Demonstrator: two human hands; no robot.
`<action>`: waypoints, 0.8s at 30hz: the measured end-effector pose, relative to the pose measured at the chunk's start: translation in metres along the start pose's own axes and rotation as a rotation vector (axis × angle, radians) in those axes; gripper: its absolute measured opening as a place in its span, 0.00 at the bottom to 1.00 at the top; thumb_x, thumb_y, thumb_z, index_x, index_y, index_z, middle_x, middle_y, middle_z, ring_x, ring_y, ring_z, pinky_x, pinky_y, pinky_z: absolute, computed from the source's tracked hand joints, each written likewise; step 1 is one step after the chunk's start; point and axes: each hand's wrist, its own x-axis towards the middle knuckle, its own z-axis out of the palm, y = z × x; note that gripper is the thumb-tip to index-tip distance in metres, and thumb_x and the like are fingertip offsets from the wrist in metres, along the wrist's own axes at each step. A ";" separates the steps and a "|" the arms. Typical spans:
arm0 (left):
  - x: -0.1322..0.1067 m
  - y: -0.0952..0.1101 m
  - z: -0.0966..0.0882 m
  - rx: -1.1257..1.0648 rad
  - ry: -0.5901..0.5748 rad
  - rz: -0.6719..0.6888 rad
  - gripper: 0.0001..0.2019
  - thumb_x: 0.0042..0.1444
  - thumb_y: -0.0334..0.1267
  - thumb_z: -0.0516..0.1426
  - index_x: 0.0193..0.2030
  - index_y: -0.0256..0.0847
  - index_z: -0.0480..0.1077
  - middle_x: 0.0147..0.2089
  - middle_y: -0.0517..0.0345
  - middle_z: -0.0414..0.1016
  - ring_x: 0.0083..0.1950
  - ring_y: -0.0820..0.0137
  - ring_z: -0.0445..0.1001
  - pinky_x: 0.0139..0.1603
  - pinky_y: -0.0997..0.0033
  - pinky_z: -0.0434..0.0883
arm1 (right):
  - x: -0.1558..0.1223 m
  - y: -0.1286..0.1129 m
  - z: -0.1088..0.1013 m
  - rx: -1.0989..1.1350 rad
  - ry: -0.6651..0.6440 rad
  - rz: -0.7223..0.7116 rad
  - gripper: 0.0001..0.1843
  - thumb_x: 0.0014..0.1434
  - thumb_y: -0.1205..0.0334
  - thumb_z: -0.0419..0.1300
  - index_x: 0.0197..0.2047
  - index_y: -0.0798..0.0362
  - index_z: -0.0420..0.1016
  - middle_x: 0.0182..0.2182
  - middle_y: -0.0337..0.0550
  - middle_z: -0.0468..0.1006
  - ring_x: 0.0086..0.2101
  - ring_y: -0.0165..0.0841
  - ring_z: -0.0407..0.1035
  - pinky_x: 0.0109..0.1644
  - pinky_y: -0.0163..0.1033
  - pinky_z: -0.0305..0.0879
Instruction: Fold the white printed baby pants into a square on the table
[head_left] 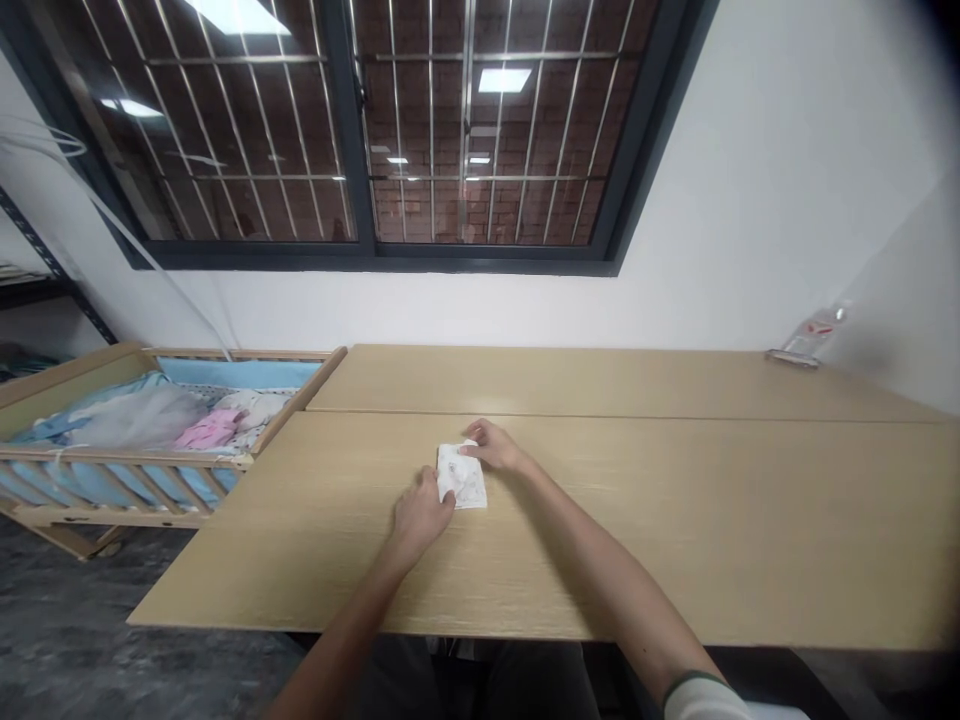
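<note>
A small white rectangle [463, 484] with faint grey print, which looks like folded cloth, lies on the pale wooden table [637, 520]. Whether it is cloth or paper I cannot say for sure. At its left edge is my left hand [421, 513], the thumb pressing on the lower left part and the curled fingers beside the edge. From the right, my right hand [492, 443] reaches over the top edge, thumb and fingers closed on the upper right corner. Some of the fingertips are hidden.
To the left stands a wooden crib [296, 412] with blue lining, a pink cloth [211, 428] and whitish bedding. A clear plastic bottle [817, 328] and a flat dark-edged object [792, 358] lie at the table's back right. Behind is a barred window [480, 260].
</note>
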 end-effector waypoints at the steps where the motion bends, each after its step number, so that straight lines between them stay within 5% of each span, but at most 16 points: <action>1: -0.001 0.001 -0.002 0.027 -0.002 -0.001 0.17 0.64 0.44 0.55 0.56 0.41 0.64 0.47 0.43 0.80 0.47 0.53 0.80 0.43 0.61 0.70 | 0.000 0.005 0.001 0.001 0.000 -0.031 0.23 0.53 0.58 0.71 0.48 0.56 0.71 0.38 0.43 0.78 0.38 0.34 0.74 0.42 0.38 0.72; 5: -0.012 0.012 -0.013 0.138 0.062 0.001 0.18 0.65 0.50 0.53 0.52 0.37 0.68 0.47 0.40 0.79 0.51 0.50 0.78 0.48 0.58 0.69 | -0.005 0.007 -0.002 -0.086 0.031 -0.172 0.22 0.59 0.50 0.66 0.50 0.56 0.72 0.45 0.51 0.79 0.44 0.39 0.75 0.50 0.46 0.72; 9: -0.040 0.027 -0.008 0.258 0.280 0.217 0.24 0.66 0.52 0.51 0.55 0.33 0.71 0.54 0.37 0.75 0.56 0.50 0.73 0.56 0.55 0.69 | -0.023 -0.024 -0.003 -0.295 0.012 -0.390 0.25 0.70 0.45 0.53 0.61 0.52 0.71 0.60 0.56 0.74 0.60 0.45 0.68 0.65 0.56 0.62; 12: -0.060 0.034 0.016 0.275 0.375 0.334 0.30 0.66 0.51 0.52 0.64 0.27 0.67 0.64 0.32 0.69 0.64 0.47 0.67 0.64 0.50 0.65 | -0.047 -0.054 0.005 -0.396 -0.196 -0.546 0.29 0.73 0.46 0.47 0.71 0.49 0.62 0.69 0.51 0.63 0.69 0.44 0.55 0.73 0.56 0.50; 15: -0.068 0.037 0.043 0.248 0.351 0.344 0.30 0.66 0.51 0.52 0.65 0.29 0.69 0.66 0.33 0.69 0.66 0.45 0.66 0.66 0.46 0.62 | -0.073 -0.070 0.018 -0.419 -0.448 -0.653 0.31 0.74 0.48 0.46 0.76 0.47 0.53 0.74 0.44 0.54 0.72 0.40 0.45 0.76 0.53 0.39; 19: -0.068 0.036 0.060 0.226 0.326 0.381 0.28 0.66 0.48 0.53 0.70 0.38 0.65 0.70 0.41 0.66 0.71 0.43 0.59 0.69 0.40 0.57 | -0.094 -0.066 0.025 -0.410 -0.625 -0.643 0.32 0.75 0.49 0.46 0.76 0.52 0.50 0.74 0.45 0.50 0.73 0.39 0.41 0.77 0.50 0.35; 24: -0.071 0.037 0.058 0.240 0.307 0.321 0.31 0.64 0.51 0.55 0.67 0.33 0.68 0.66 0.33 0.69 0.70 0.42 0.61 0.68 0.41 0.59 | -0.090 -0.047 0.017 -0.378 -0.649 -0.560 0.31 0.75 0.48 0.44 0.76 0.49 0.49 0.74 0.43 0.50 0.73 0.38 0.42 0.77 0.49 0.36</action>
